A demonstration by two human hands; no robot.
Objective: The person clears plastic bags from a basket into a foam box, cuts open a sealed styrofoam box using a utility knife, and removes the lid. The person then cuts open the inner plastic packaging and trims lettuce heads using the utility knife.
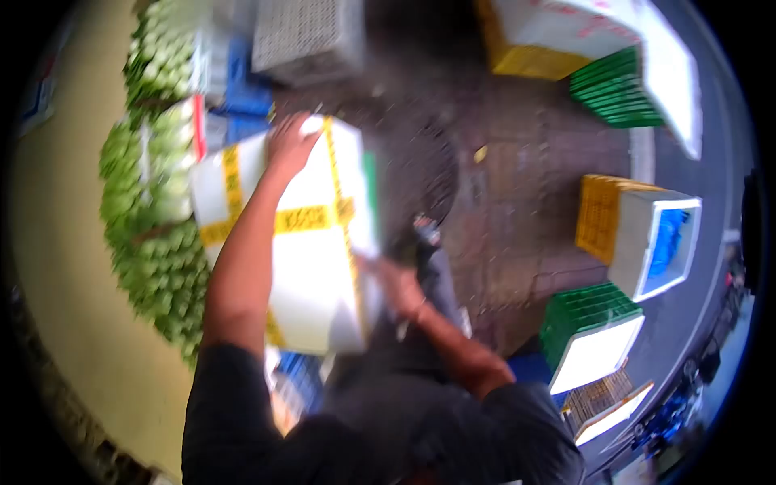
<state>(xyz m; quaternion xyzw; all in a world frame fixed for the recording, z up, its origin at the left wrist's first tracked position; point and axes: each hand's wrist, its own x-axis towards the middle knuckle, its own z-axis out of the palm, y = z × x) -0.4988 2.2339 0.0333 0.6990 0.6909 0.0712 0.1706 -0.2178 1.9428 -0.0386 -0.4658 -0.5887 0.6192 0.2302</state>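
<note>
A dark short-sleeved shirt (453, 444) is nearest the camera. A white foam box with yellow printed tape (303, 259) lies in front of the torso, toward the left side. The left hand (293, 144) is partly closed, fingers bent over the box's far edge, gripping it. The right hand (398, 289) is beside the box's right side; motion blur hides its opening and any contact. Rows of green leafy vegetables with pale stems (162, 242) are left of the box. A brown paved floor (517, 186) extends to the right, bearing a yellow slatted plastic crate (596, 214). A grey perforated plastic crate (305, 40) is beyond the box.
</note>
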